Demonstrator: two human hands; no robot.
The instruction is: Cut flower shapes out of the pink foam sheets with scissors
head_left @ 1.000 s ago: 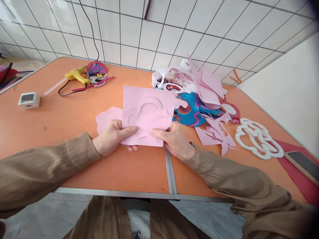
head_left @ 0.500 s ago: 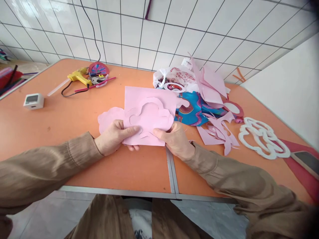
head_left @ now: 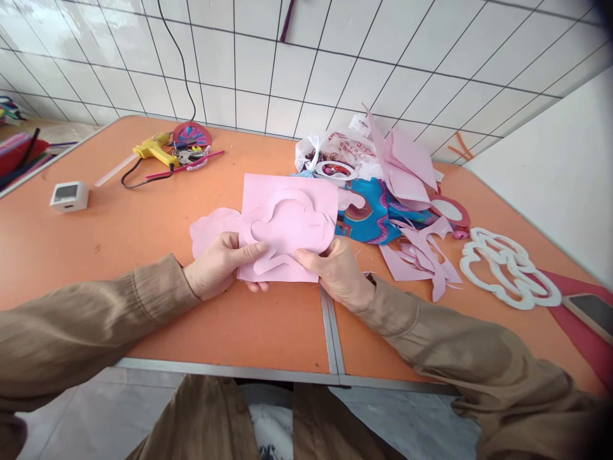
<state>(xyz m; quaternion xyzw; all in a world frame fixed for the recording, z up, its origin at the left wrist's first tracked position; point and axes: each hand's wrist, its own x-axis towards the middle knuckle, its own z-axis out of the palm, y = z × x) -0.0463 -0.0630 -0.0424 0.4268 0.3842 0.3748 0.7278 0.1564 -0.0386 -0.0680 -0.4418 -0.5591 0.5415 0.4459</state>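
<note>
Between both hands I hold a pink paper sheet above the table. A curved pink paper cutout, an outline shape, lies against the sheet's face. My left hand pinches the lower left, thumb on top and fingers behind. At the lower right my right hand grips the sheet, its thumb pressing the cutout against it. Just left of the sheet, a wavy-edged pink paper shape lies on the table, partly covered by the sheet and hand.
A yellow glue gun with pliers lies at the back left, near a small white box. On the right are pink paper scraps, a blue patterned cloth, a plastic bag, white cloud-shaped outlines and a phone.
The cutout's lower part has lifted away from the sheet, so its curved lower edge shows more. Both hands keep nearly the same grip. The view has shifted slightly.
</note>
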